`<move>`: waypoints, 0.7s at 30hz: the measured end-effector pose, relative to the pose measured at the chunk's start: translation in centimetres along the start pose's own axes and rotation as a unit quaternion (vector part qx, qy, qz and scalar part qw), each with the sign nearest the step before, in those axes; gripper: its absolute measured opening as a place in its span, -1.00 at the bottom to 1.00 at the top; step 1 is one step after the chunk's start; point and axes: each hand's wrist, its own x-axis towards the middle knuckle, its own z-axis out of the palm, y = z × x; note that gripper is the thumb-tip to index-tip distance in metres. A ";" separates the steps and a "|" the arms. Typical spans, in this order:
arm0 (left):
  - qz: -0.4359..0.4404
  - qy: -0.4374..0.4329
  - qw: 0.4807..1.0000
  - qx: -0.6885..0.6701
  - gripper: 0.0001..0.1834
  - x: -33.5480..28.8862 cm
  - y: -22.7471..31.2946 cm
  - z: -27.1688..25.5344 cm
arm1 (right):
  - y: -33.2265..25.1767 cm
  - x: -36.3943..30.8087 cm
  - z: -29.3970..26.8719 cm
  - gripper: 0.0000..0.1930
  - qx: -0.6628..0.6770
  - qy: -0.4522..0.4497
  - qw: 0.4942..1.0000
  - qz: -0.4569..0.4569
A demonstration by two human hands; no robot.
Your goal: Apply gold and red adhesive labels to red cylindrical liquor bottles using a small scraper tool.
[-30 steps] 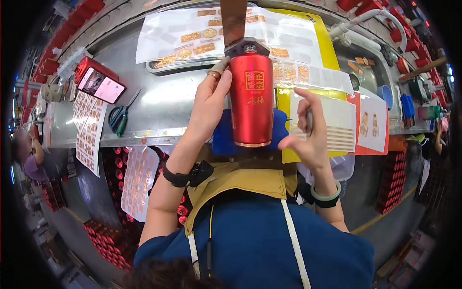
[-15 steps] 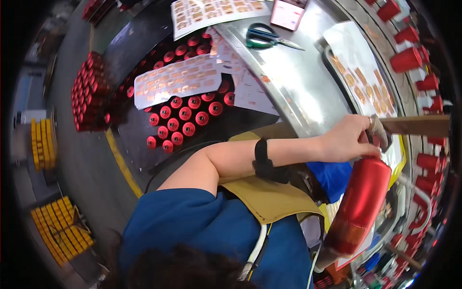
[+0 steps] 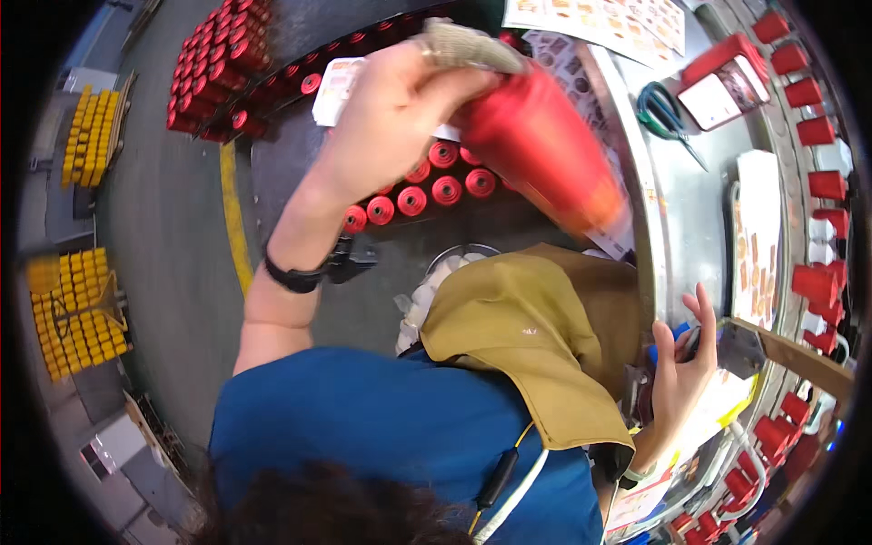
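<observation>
My left hand (image 3: 391, 118) is raised at the upper middle, its fingers closed round the top end of a red fire extinguisher cylinder (image 3: 545, 150). The cylinder is tilted and blurred, its lower end pointing right toward the metal table. Greyish cloth (image 3: 472, 47) covers part of that hand's fingers. Below the cylinder's path stand rows of similar red cylinders (image 3: 446, 190) on a dark surface. My right hand (image 3: 683, 368), at the lower right, has its thumb and fingers spread. It is beside a dark bracket (image 3: 743, 350) on a wooden bar.
Scissors (image 3: 665, 113) and a phone (image 3: 722, 98) lie on the metal table (image 3: 677, 213). Label sheets (image 3: 756, 245) lie there too. Red cups or caps (image 3: 816, 283) line the right side. Yellow stacks (image 3: 82, 309) stand on the floor at left. A bag of white pieces (image 3: 420, 304) is near the apron.
My left hand has carried the red cylinder from the right, beside the bracket, leftward and up over the standing cylinders. My right hand has come into view, spread. The head view has turned.
</observation>
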 end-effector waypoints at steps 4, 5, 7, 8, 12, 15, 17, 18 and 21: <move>-0.099 0.243 0.894 0.364 -0.79 -6.1 -6.7 -11.2 | 1.6 1.5 3.7 -0.32 -0.235 0.027 0.971 -0.018; -0.051 0.293 0.873 0.386 -0.77 -8.0 -9.9 -14.8 | 2.2 1.8 4.3 -0.32 -0.269 0.011 0.963 -0.007; -0.131 0.321 0.809 0.475 -0.77 -12.1 -15.4 -21.5 | 3.2 2.2 5.5 -0.32 -0.308 -0.008 0.951 0.011; -0.180 0.322 0.790 0.490 -0.77 -13.9 -18.4 -24.0 | 3.5 2.3 6.0 -0.33 -0.339 0.007 0.941 0.012; -0.303 0.284 0.744 0.523 -0.77 -18.8 -27.8 -28.5 | 4.9 3.0 6.1 -0.43 -0.393 0.016 0.919 0.013; -0.301 0.284 0.789 0.453 -0.72 -22.1 -34.8 -31.8 | 3.8 3.3 6.5 -0.47 -0.400 0.000 0.916 -0.001; -0.339 0.240 0.791 0.449 -0.69 -22.1 -38.6 -32.1 | 4.1 3.1 6.3 -0.48 -0.410 0.005 0.912 0.002; -0.377 0.201 0.786 0.447 -0.66 -22.1 -40.2 -32.2 | 3.8 3.1 6.4 -0.48 -0.414 0.008 0.910 -0.002; -0.421 0.174 0.763 0.458 -0.58 -22.4 -44.4 -31.5 | 3.1 3.3 7.1 -0.49 -0.438 0.006 0.899 0.021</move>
